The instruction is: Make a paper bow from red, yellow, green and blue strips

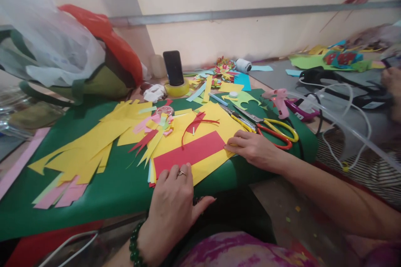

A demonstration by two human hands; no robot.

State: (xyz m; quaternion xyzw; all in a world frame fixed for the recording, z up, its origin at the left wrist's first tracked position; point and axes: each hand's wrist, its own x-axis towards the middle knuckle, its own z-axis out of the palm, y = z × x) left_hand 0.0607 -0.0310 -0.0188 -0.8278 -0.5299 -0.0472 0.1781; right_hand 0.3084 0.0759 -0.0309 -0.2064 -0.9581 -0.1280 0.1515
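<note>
A red paper strip (191, 155) lies slantwise on a stack of yellow paper sheets (216, 114) at the table's near edge. My left hand (173, 196) rests its fingers on the strip's near left corner, thumb stretched apart below the edge. At the strip's right end, my right hand (247, 148) pinches the corner between thumb and fingertips. A thin curved red paper strip (196, 123) and a small white stick (193, 131) lie just beyond. Scissors (266, 127) with red and yellow handles lie beside my right hand, next to a yellow cutter knife (241, 121).
A pink glue gun (278, 102) stands at the right, its cable trailing. Yellow paper offcuts (90, 142) cover the left of the green tabletop (125, 192). A phone (173, 68) leans upright on a tape roll (177, 87). Another person's hand (393, 79) shows far right.
</note>
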